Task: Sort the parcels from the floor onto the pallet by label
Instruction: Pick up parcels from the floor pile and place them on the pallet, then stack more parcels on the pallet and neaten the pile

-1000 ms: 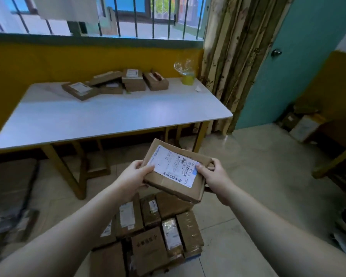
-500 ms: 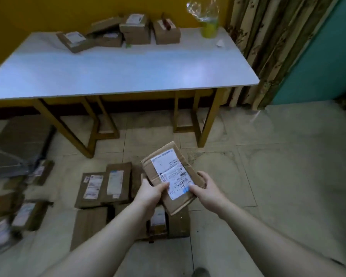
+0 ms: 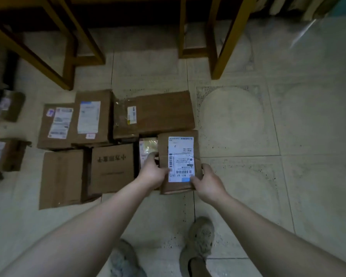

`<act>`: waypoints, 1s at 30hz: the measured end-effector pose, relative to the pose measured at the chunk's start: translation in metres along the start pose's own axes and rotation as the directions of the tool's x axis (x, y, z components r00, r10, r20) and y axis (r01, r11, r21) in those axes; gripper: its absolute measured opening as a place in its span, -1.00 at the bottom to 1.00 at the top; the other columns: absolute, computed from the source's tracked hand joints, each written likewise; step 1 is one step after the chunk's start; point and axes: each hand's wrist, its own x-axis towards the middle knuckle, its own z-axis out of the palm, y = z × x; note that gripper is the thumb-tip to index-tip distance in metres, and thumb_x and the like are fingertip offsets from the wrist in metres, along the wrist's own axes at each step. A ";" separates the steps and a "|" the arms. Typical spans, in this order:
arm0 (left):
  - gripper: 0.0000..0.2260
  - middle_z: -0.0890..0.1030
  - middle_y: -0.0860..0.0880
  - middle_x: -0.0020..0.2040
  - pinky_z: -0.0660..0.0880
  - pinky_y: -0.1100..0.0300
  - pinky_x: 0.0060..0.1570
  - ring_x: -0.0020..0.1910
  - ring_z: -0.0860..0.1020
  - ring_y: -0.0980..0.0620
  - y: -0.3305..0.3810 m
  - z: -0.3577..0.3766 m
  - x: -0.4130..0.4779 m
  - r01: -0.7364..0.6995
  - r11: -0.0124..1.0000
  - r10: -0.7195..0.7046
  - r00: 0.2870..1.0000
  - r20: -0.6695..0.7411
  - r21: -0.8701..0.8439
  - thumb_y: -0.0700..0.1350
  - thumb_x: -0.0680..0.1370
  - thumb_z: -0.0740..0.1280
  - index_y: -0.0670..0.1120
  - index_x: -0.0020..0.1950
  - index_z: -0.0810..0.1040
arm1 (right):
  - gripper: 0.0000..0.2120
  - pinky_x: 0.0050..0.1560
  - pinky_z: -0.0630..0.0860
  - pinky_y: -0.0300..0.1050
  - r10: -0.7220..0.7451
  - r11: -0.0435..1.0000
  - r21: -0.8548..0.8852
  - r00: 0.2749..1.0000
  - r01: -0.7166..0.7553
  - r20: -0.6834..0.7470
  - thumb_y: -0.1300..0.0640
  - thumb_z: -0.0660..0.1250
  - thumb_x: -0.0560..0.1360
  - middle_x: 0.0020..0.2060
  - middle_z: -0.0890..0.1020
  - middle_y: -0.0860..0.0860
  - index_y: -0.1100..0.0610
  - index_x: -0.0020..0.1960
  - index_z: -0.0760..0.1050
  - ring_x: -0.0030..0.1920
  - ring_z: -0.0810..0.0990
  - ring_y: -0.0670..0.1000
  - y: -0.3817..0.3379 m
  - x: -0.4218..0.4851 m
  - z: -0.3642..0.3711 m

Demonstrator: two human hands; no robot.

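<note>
Gripping a labelled parcel point(image 3: 180, 150) at both edges, left hand point(image 3: 152, 173) fingers point(image 3: 152, 156) curled round it, right hand point(image 3: 207, 183) fingers point(image 3: 205, 167) likewise

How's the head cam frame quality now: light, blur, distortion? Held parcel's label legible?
Head view: dim, greenish light, dark corners; the label on the held parcel is brightest, barcode and large digits show, fine print too soft. Head view: parcels at the left edge smear; table legs splay from wide-angle distortion; a glare streak crosses the floor top right.
</note>
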 end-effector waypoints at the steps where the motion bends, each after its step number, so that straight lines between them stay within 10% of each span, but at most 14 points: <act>1: -0.51 0.58 -0.01 0.11 0.51 0.29 -0.29 -0.11 0.56 0.07 -0.008 0.004 0.006 -0.008 1.000 0.008 1.000 0.009 -0.002 -0.20 0.51 0.37 0.00 0.39 0.29 | -0.43 0.15 0.48 -0.01 0.004 1.000 -0.003 1.000 -0.004 -0.003 -0.01 0.24 0.58 0.34 0.47 0.10 0.11 0.50 0.14 0.24 0.50 0.16 0.006 0.007 0.006; 13: -0.47 0.48 0.05 0.33 0.34 0.20 0.04 0.31 0.43 0.00 -0.028 0.011 0.037 -0.032 0.997 0.021 0.990 0.143 0.072 -0.11 0.56 0.30 0.10 0.48 0.19 | -0.55 -0.22 0.36 -0.14 -0.007 1.000 0.024 1.000 0.006 0.014 0.10 0.17 0.58 0.17 0.54 0.09 0.10 0.44 0.20 -0.08 0.46 0.04 0.009 0.053 0.028; 21: -0.30 0.31 -0.04 0.47 0.44 0.11 0.13 0.31 0.38 0.02 -0.009 -0.061 -0.020 -0.054 0.984 0.047 0.998 0.050 0.167 -0.05 0.52 0.36 0.09 0.54 0.03 | -0.37 0.11 0.38 -0.08 0.013 0.999 -0.030 0.999 -0.014 -0.050 0.02 0.25 0.57 0.45 0.27 0.11 0.10 0.54 0.05 0.36 0.37 0.16 -0.027 -0.002 -0.006; 30: -0.29 0.05 -0.05 0.56 0.05 0.04 0.44 0.52 0.04 -0.01 0.001 -0.250 -0.177 -0.107 0.910 0.166 0.979 -0.115 0.401 -0.01 0.52 0.37 0.03 0.55 0.04 | -0.33 0.39 0.30 0.07 -0.196 0.934 -0.291 0.979 0.205 0.060 -0.13 0.24 0.53 0.50 0.21 0.06 0.01 0.54 0.09 0.46 0.23 0.12 -0.177 -0.158 -0.034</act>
